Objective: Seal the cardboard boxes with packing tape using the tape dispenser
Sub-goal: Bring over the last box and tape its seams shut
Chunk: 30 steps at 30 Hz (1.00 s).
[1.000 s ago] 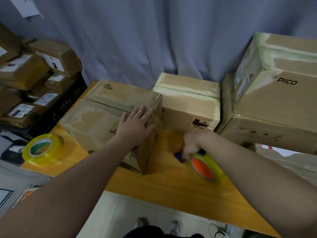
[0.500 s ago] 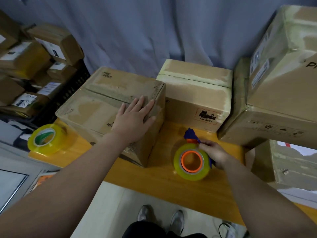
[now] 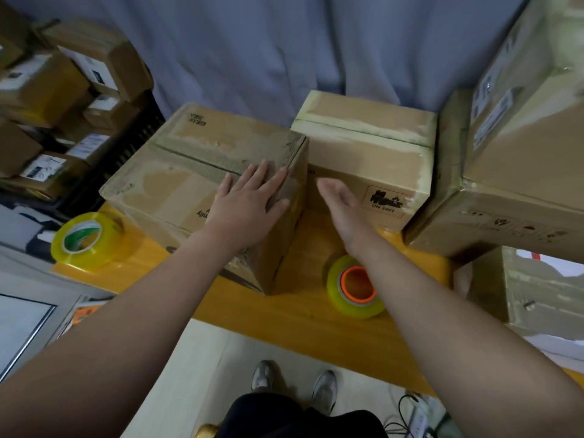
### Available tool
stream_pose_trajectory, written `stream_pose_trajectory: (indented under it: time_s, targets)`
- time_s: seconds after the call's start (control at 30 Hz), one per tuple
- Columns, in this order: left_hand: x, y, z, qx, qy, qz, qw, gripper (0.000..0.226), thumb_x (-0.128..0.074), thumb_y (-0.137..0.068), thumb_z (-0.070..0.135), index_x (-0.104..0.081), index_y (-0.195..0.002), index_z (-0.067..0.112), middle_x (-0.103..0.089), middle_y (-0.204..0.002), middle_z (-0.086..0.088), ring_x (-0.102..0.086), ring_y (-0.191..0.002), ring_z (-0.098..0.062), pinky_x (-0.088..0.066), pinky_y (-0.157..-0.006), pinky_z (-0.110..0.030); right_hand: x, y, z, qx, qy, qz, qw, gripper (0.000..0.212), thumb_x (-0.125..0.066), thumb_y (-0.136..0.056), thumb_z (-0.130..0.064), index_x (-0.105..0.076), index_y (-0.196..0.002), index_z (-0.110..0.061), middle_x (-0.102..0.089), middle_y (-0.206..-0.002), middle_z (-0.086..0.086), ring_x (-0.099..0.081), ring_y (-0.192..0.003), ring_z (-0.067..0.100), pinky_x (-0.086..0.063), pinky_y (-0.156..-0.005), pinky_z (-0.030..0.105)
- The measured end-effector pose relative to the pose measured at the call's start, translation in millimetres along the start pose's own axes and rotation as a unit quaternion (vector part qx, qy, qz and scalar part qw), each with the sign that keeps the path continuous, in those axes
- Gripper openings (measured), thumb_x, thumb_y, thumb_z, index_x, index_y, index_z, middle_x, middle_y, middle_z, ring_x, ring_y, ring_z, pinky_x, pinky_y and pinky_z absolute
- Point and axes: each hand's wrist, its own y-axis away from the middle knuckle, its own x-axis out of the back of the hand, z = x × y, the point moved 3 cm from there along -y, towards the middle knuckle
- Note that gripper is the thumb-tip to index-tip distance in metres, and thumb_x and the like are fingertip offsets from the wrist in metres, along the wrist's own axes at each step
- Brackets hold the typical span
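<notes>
Pressing scuffed cardboard box (image 3: 177, 184), glossy tape roll (image 3: 354, 287)

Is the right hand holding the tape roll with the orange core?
No, the right hand is open and empty, while that tape roll lies untouched on the table.

Grey-blue curtain (image 3: 252, 52) hangs in folds across the whole rear of the scene. Wooden surface (image 3: 303, 314), yellow-orange, runs from left to right in front of it. Black slatted crate (image 3: 126, 159) stands beyond the surface's left end, close to the curtain. Pale floor (image 3: 196, 374) shows below the surface's near edge. Pair of grey shoes (image 3: 264, 376) on the floor, side by side, toes toward the surface. Black cables (image 3: 406, 406) lie on the floor at lower right. Framed glass panel (image 3: 22, 336) at lower left; detail unclear.
</notes>
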Motion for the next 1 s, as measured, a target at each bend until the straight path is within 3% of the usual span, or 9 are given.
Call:
stream_pose_trajectory:
  time_s: [0.1, 0.2, 0.3, 0.43, 0.57, 0.7, 0.87, 1.0]
  targets:
    - [-1, 0, 0, 0.001, -0.006, -0.001, 1.0, 0.059, -0.019, -0.097, 0.057, 0.0, -0.15, 0.04, 0.003, -0.16, 0.003, 0.003, -0.147, -0.016, 0.001, -0.118, -0.044, -14, -8, -23, -0.032, 0.023, -0.103, 0.994, 0.048, -0.037, -0.096, -0.054, -0.053, -0.127, -0.021, -0.051, -0.119, -0.009, -0.039, -0.108, 0.002, -0.028, -0.091, 0.023]
    - [0, 0, 0, 0.002, -0.005, -0.001, 1.0, 0.06, -0.019, -0.097, 0.058, 0.0, -0.15, 0.039, 0.004, -0.16, 0.003, 0.003, -0.147, -0.016, 0.002, -0.118, -0.044, -7, -18, -19, -0.03, 0.084, -0.141, 0.986, 0.039, -0.049, -0.094, -0.05, -0.063, -0.109, -0.017, -0.058, -0.102, -0.011, -0.049, -0.097, 0.001, -0.032, -0.086, 0.021]
    - [1, 1, 1, 0.002, -0.002, -0.004, 1.0, 0.06, -0.021, -0.097, 0.057, 0.0, -0.15, 0.039, 0.005, -0.16, 0.003, 0.004, -0.147, -0.015, 0.003, -0.118, -0.043, -1, -22, -13, -0.027, 0.114, -0.156, 0.981, 0.038, -0.064, -0.088, -0.04, -0.068, -0.094, -0.003, -0.065, -0.09, -0.002, -0.055, -0.085, 0.003, -0.038, -0.074, 0.019]
    - [2, 1, 1, 0.002, 0.0, 0.0, 1.0, 0.06, -0.026, -0.098, 0.052, 0.001, -0.15, 0.039, 0.005, -0.16, 0.003, 0.005, -0.147, -0.015, 0.003, -0.118, -0.043, 6, -25, -14, -0.026, 0.114, -0.15, 0.982, 0.025, -0.07, -0.084, -0.033, -0.066, -0.076, -0.011, -0.065, -0.075, -0.005, -0.058, -0.075, 0.003, -0.041, -0.067, 0.017]
    - [7, 0, -3, -0.012, -0.005, -0.053, 0.999, 0.077, -0.041, -0.092, 0.045, 0.01, -0.149, 0.038, 0.014, -0.159, 0.003, 0.01, -0.146, -0.014, 0.006, -0.117, -0.04, 4, -23, -7, -0.02, 0.072, -0.117, 0.99, 0.019, -0.074, -0.082, -0.026, -0.067, -0.074, -0.011, -0.064, -0.061, -0.007, -0.055, -0.052, 0.001, -0.043, -0.054, 0.011]
    - [8, 2, -7, -0.031, -0.008, -0.06, 0.998, 0.08, -0.04, -0.09, 0.05, 0.012, -0.149, 0.037, 0.016, -0.159, 0.003, 0.012, -0.146, -0.014, 0.005, -0.118, -0.039, -13, -22, 10, -0.032, 0.031, -0.06, 0.997, 0.023, -0.075, -0.081, -0.025, -0.063, -0.091, -0.008, -0.063, -0.074, -0.002, -0.057, -0.059, 0.005, -0.043, -0.052, 0.013]
    - [4, 3, -9, -0.031, -0.016, -0.048, 0.998, 0.077, -0.037, -0.091, 0.048, 0.014, -0.148, 0.037, 0.017, -0.158, 0.004, 0.014, -0.145, -0.012, 0.005, -0.119, -0.038, -40, -30, 27, -0.026, -0.042, -0.002, 0.999, 0.033, -0.075, -0.082, -0.016, -0.042, -0.076, -0.016, -0.052, -0.066, -0.003, -0.048, -0.055, 0.005, -0.038, -0.049, 0.014]
    - [2, 3, -13, -0.034, -0.018, -0.039, 0.999, 0.076, -0.035, -0.092, 0.049, 0.014, -0.148, 0.036, 0.016, -0.158, 0.004, 0.013, -0.145, -0.012, 0.005, -0.118, -0.038, -47, -22, 38, -0.03, -0.009, 0.05, 0.998, 0.034, -0.077, -0.079, -0.031, -0.048, -0.088, -0.016, -0.053, -0.082, -0.003, -0.049, -0.075, 0.011, -0.042, -0.064, 0.023]
